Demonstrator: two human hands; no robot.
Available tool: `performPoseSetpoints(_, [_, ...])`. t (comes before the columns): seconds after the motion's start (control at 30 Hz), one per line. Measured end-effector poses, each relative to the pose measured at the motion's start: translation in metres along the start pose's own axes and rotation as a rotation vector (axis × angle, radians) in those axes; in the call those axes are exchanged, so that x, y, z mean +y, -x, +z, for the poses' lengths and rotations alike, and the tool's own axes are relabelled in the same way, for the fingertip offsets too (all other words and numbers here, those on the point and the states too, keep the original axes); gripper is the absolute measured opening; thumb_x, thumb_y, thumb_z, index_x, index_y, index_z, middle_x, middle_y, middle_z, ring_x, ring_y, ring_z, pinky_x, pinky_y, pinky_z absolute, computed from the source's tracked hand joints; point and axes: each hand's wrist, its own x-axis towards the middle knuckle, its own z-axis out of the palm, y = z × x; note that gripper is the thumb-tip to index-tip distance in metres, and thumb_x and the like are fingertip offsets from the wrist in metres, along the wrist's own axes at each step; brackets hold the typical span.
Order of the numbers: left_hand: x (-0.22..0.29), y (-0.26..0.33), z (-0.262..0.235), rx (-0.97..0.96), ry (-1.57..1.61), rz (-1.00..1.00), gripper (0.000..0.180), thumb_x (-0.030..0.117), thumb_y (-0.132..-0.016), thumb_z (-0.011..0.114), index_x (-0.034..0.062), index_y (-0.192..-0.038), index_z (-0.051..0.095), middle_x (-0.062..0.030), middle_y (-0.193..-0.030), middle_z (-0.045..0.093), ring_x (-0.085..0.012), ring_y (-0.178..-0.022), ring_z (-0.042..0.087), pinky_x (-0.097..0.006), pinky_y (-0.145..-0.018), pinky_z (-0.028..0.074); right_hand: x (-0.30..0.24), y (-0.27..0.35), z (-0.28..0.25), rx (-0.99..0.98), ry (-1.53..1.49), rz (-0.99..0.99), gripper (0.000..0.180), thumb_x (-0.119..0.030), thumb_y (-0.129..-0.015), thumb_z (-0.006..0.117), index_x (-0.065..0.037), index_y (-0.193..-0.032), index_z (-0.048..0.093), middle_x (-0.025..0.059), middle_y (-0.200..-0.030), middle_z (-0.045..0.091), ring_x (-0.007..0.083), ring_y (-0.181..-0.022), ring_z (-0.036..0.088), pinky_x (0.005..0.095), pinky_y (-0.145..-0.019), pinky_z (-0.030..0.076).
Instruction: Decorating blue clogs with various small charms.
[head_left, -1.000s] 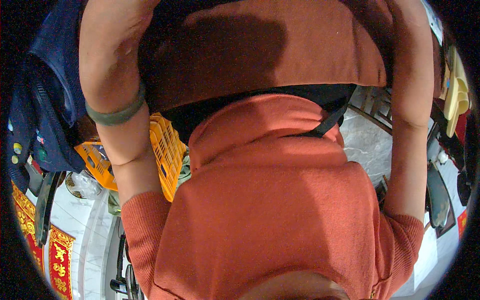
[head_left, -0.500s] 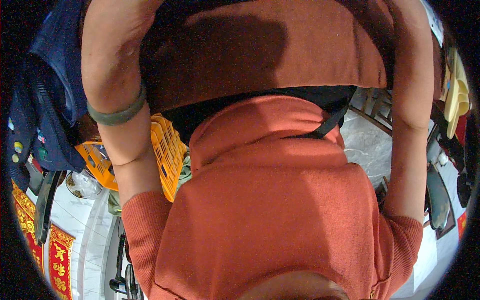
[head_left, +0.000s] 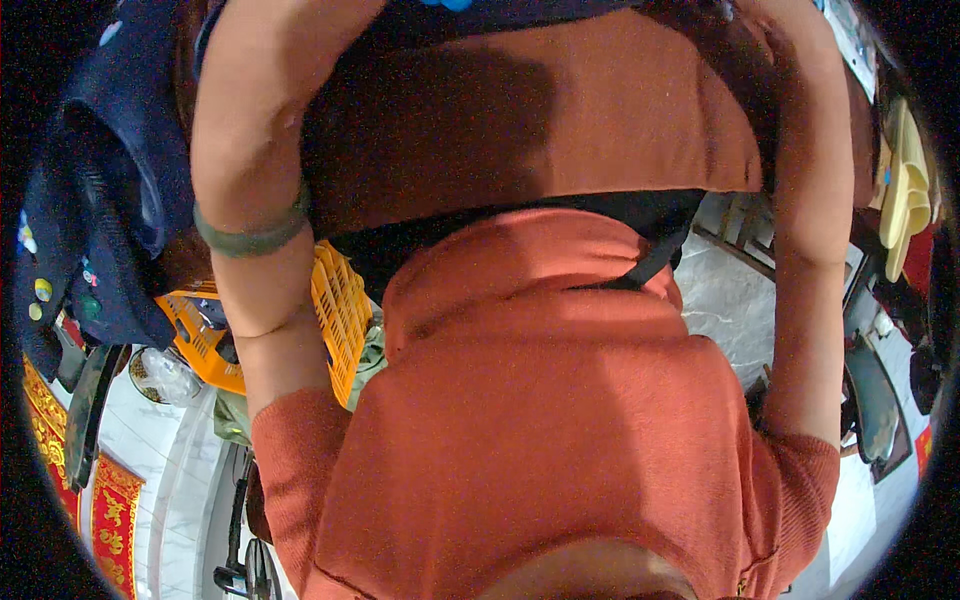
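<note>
My left forearm (head_left: 255,130), with a dark green band (head_left: 255,235) round it, reaches up past the upper edge, so my left hand is out of sight. The right forearm (head_left: 815,180) runs up the other side, and that hand is beyond the edge too. Between the arms lies a brown surface (head_left: 450,130), with a shadow across part of it. Dark blue cloth (head_left: 540,12) with a bright blue spot shows along its far side. What either hand holds or touches is hidden.
Dark blue fabric with small coloured patches (head_left: 75,230) hangs at the left. An orange plastic basket (head_left: 340,320) stands below my left arm. Pale yellow curved pieces (head_left: 907,190) are at the far right. Red and gold banners (head_left: 115,515) show at the lower left.
The brown surface now sits lower in view, and more dark blue cloth with a bright blue spot shows at the top. My left forearm has shifted rightward, the right one slightly leftward.
</note>
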Motion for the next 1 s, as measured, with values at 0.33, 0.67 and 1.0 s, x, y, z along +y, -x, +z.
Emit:
performPoseSetpoints(0.33, [-0.023, -0.012, -0.027, -0.079, 0.046, 0.090, 0.033, 0.023, -0.092, 0.063, -0.0027, -0.112, 0.062, -0.0084, -0.095, 0.068, -0.0127, -0.084, 0.065, -0.023, -0.076, 0.051, 0.029, -0.023, 0.000, -0.113, -0.086, -0.135, 0.042, -0.031, -0.099, 0.050, -0.006, -0.134, 0.052, 0.0178, -0.117, 0.058, 0.0291, -0.109, 0.056, 0.0347, -0.092, 0.043])
performPoseSetpoints(0.67, [-0.042, -0.024, -0.030, -0.101, -0.016, 0.202, 0.034, 0.029, -0.091, 0.064, 0.0007, -0.110, 0.065, -0.0047, -0.097, 0.069, -0.0115, -0.088, 0.064, -0.026, -0.081, 0.050, 0.026, -0.016, -0.005, -0.107, -0.136, 0.070, 0.035, -0.022, -0.096, 0.057, 0.000, -0.124, 0.056, 0.0110, -0.109, 0.059, 0.0198, -0.101, 0.056, 0.0314, -0.088, 0.043])
performPoseSetpoints(1.0, [-0.045, -0.028, -0.036, -0.151, -0.044, 0.240, 0.032, 0.029, -0.091, 0.064, 0.0015, -0.107, 0.065, -0.0026, -0.096, 0.068, -0.0104, -0.087, 0.062, -0.026, -0.079, 0.049, 0.032, -0.013, -0.008, -0.065, -0.549, 0.095, 0.029, -0.016, -0.091, 0.061, 0.000, -0.115, 0.062, 0.0037, -0.115, 0.053, 0.0086, -0.090, 0.050, 0.0223, -0.077, 0.039])
